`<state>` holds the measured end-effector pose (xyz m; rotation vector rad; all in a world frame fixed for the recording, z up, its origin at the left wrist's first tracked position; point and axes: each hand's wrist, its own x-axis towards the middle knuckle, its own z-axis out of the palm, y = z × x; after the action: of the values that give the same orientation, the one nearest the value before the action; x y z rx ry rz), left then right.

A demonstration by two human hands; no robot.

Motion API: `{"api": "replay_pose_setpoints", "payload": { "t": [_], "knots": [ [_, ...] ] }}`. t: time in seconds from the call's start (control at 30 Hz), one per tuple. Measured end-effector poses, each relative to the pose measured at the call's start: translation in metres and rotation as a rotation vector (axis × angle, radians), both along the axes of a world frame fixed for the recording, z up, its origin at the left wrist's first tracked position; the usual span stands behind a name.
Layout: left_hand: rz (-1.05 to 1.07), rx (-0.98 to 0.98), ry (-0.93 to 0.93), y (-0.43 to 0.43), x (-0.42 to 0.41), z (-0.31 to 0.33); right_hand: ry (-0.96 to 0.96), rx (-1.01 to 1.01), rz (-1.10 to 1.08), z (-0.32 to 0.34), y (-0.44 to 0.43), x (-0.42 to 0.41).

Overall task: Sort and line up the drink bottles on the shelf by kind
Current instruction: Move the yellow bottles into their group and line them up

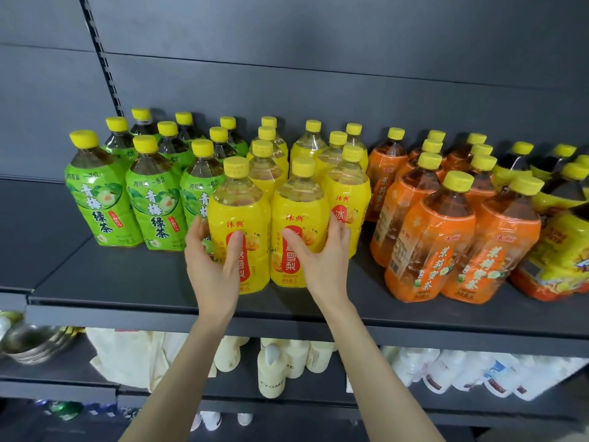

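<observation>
Drink bottles with yellow caps stand in groups on a dark shelf (127, 279). Green-label bottles (105, 199) are at the left, yellow-label bottles in the middle, orange-label bottles (439, 237) to the right, and dark bottles with yellow and red wrap (561, 247) at the far right. My left hand (213, 266) grips the front left yellow bottle (239, 208), thumb on its label. My right hand (322, 263) grips the yellow bottle beside it (299, 202), fingers round its right side. Both bottles stand upright near the shelf's front.
Bare shelf lies in front of the green bottles and left of them. The shelf below holds metal bowls (28, 342), cloth bags (127, 358), cream bottles (271, 374) and white pouches (462, 371). A dark back panel rises behind the bottles.
</observation>
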<state>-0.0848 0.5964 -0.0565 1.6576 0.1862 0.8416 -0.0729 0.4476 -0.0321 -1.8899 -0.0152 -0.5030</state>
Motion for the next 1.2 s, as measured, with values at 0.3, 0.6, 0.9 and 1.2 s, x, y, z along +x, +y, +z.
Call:
{"api": "replay_pose_setpoints", "payload": {
  "t": [0.3,0.6,0.9,1.2],
  "knots": [
    [0.004,0.366,-0.295,-0.006,-0.016,0.095,-0.194,0.070,-0.029,0.055,-0.055,0.001],
    [-0.299,0.529,-0.202,-0.055,0.078,0.198,-0.178,-0.005,0.076,0.095,-0.091,0.058],
    [-0.650,0.878,0.283,-0.089,0.187,0.197,-0.092,0.024,0.216,0.091,-0.089,0.100],
    [-0.923,0.870,0.522,-0.093,0.227,0.193,-0.188,0.105,0.213,0.072,-0.085,0.099]
  ]
}}
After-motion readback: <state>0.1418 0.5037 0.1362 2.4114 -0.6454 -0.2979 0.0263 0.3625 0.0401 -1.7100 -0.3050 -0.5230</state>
